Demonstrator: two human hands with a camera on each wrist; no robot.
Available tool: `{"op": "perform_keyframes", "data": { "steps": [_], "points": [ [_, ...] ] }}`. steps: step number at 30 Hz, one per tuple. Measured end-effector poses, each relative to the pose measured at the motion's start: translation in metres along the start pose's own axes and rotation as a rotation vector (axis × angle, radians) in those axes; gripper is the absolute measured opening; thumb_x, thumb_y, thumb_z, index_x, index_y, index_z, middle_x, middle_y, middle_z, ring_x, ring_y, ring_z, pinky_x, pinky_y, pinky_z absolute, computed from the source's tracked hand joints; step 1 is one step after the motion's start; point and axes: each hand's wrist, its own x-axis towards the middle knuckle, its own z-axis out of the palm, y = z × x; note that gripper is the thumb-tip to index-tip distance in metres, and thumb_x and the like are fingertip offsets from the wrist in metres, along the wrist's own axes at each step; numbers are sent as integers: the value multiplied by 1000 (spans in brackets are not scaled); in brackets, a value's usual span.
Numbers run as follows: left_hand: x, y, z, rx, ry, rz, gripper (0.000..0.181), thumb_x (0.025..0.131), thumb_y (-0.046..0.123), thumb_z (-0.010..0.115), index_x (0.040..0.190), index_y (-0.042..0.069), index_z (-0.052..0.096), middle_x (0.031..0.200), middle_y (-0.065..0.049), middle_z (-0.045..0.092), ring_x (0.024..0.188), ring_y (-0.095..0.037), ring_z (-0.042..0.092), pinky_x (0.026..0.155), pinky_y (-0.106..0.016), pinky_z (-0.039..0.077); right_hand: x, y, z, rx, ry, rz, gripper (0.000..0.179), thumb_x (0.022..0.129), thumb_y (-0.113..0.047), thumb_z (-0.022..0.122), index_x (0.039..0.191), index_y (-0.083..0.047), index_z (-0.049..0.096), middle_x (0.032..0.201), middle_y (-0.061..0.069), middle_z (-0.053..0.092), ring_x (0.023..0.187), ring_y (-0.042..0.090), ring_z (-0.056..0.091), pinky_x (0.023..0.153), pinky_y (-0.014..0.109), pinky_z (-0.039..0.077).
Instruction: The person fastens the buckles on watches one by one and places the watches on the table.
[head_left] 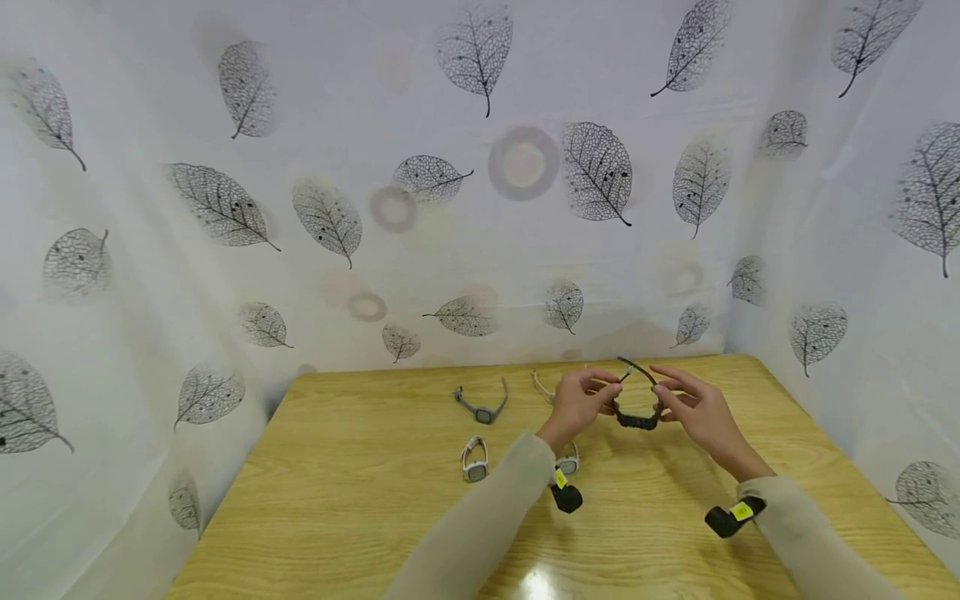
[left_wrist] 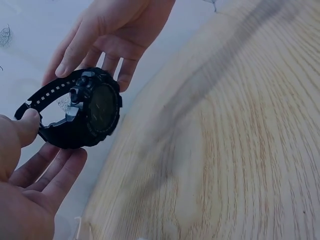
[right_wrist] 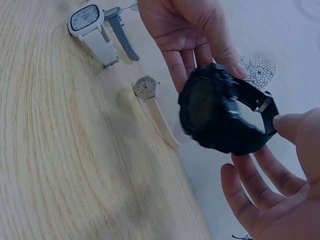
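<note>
Between my two hands is a black digital-looking wristwatch [head_left: 637, 422] with a chunky round case and a perforated strap. It is raised off the table, face turned down and outward in the head view. My left hand [head_left: 576, 407] pinches one side of its strap with thumb and fingers. On the other side, my right hand [head_left: 703, 417] grips the strap and case edge. The left wrist view shows the dark dial of the black watch [left_wrist: 102, 110] and the strap holes. In the right wrist view the buckle on the black watch [right_wrist: 210, 110] shows near my right thumb.
Left of the hands on the wooden table [head_left: 337, 500] lie a grey watch [head_left: 484, 414] and a white watch [head_left: 476, 471]. Another white watch [head_left: 567, 463] is partly hidden by my left arm. A round beige watch [right_wrist: 147, 87] lies near the far edge. Leaf-patterned curtains surround the table.
</note>
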Motion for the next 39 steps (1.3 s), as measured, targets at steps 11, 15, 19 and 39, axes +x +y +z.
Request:
{"op": "perform_keyframes", "data": {
  "steps": [11, 15, 19, 39],
  "points": [
    [-5, -5, -6, 44, -67, 19, 12, 95, 8, 75, 107, 4, 76, 90, -7, 77, 85, -41, 74, 68, -36, 64, -4, -2, 0, 7, -28, 19, 40, 107, -21, 58, 143, -2, 59, 125, 6, 66, 92, 20, 72, 73, 37, 63],
    [-5, -3, -9, 49, -106, 4, 15, 95, 12, 76, 110, 9, 76, 97, -11, 77, 85, -40, 74, 72, -42, 64, -5, -3, 1, 3, -26, 30, 40, 108, -22, 57, 143, -3, 59, 129, 21, 62, 93, 22, 72, 73, 35, 63],
    [-6, 1, -11, 85, -135, 4, 20, 97, 18, 75, 115, 10, 77, 99, -6, 78, 90, -42, 74, 73, -40, 64, -5, -6, 3, 8, -30, 19, 39, 107, -21, 59, 142, -3, 60, 127, 21, 62, 92, 22, 72, 73, 34, 63],
    [-7, 6, -26, 21, -149, 11, 28, 97, 20, 75, 120, 4, 75, 103, -8, 78, 83, -16, 74, 85, -52, 60, -10, -7, 0, -2, -92, -14, 35, 105, -19, 62, 137, -5, 64, 118, 16, 68, 93, 23, 73, 76, 37, 63]
  ]
}}
